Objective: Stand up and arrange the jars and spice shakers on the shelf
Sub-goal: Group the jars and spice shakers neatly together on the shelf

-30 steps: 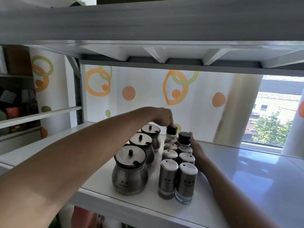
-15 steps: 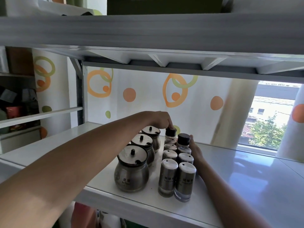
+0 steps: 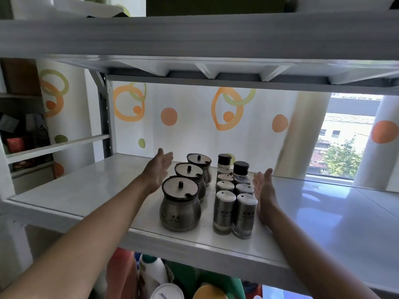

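Note:
Three round steel jars with knobbed lids stand upright in a line on the white shelf (image 3: 86,190): the near jar (image 3: 180,209), the middle jar (image 3: 190,176) and the far jar (image 3: 199,164). To their right, several steel spice shakers (image 3: 234,212) stand in two rows, with two black-capped shakers (image 3: 224,160) at the back. My left hand (image 3: 158,169) is flat and open, just left of the jars, touching nothing. My right hand (image 3: 264,193) is flat and open, close beside the right row of shakers.
The upper shelf (image 3: 194,37) hangs low over the work area. A patterned white curtain (image 3: 194,117) backs the shelf, with a window (image 3: 341,145) at the right. Bottles and a white container (image 3: 155,275) sit on the level below. A side shelf (image 3: 56,145) is at the left.
My left hand let go of the black-capped shaker at the back and moved left of the jars, opening flat. My right hand drew back from the shakers and opened. The camera tilted slightly.

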`<state>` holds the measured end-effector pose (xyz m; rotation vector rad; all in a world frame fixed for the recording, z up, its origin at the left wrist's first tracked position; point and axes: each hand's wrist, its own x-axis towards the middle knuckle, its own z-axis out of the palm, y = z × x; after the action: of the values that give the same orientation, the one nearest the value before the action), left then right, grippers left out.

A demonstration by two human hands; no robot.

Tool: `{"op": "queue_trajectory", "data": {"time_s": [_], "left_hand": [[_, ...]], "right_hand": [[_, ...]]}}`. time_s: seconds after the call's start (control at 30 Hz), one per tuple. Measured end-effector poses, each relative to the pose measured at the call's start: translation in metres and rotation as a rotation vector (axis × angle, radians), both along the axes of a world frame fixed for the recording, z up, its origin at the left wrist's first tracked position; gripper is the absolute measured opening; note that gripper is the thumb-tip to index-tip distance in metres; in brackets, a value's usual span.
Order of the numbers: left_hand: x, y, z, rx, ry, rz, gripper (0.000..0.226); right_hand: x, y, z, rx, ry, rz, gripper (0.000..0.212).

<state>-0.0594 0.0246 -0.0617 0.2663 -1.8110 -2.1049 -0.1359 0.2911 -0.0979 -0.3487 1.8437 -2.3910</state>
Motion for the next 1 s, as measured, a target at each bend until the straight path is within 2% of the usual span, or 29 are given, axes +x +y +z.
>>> {"op": "queue_trajectory", "data": {"time_s": [0.13, 0.2, 0.27, 0.33, 0.43, 0.53, 0.57, 0.63, 0.7, 0.77, 0.87, 1.0], "left_hand": [[-0.002, 0.012, -0.023, 0.232, 0.020, -0.106, 0.062], [-0.004, 0.016, -0.024, 0.319, 0.045, -0.141, 0.065], [-0.009, 0.016, -0.026, 0.354, 0.091, -0.193, 0.081], [-0.013, 0.016, -0.028, 0.346, 0.123, -0.249, 0.086], [-0.021, 0.016, -0.030, 0.349, 0.114, -0.271, 0.070], [-0.028, 0.018, -0.033, 0.337, 0.121, -0.262, 0.051], [-0.026, 0.021, -0.032, 0.332, 0.138, -0.261, 0.049], [-0.020, 0.026, -0.030, 0.263, 0.197, -0.306, 0.042], [-0.017, 0.027, -0.029, 0.160, 0.242, -0.312, 0.037], [-0.020, 0.026, -0.032, 0.185, 0.239, -0.260, 0.035], [-0.030, 0.022, -0.036, 0.374, 0.159, -0.267, 0.075], [-0.030, 0.024, -0.037, 0.354, 0.191, -0.261, 0.078]], "right_hand": [[0.006, -0.002, -0.002, -0.035, -0.015, 0.046, 0.069], [0.007, -0.005, -0.005, -0.041, -0.002, 0.062, 0.051], [0.007, -0.008, -0.007, -0.058, -0.006, 0.060, 0.043], [0.001, -0.007, -0.012, -0.065, -0.014, 0.095, 0.047], [0.000, -0.006, -0.014, -0.052, -0.014, 0.141, 0.062], [0.005, -0.009, -0.011, 0.013, -0.042, 0.190, 0.101], [0.008, -0.010, -0.009, -0.014, -0.053, 0.243, 0.100], [0.015, -0.011, -0.004, -0.103, -0.032, 0.356, 0.083], [0.015, -0.013, -0.001, -0.156, -0.047, 0.390, 0.077], [0.013, -0.014, -0.002, -0.181, 0.005, 0.399, 0.075], [0.008, -0.015, -0.003, -0.188, 0.012, 0.400, 0.078], [0.013, -0.014, 0.000, -0.228, 0.007, 0.403, 0.073]]}}
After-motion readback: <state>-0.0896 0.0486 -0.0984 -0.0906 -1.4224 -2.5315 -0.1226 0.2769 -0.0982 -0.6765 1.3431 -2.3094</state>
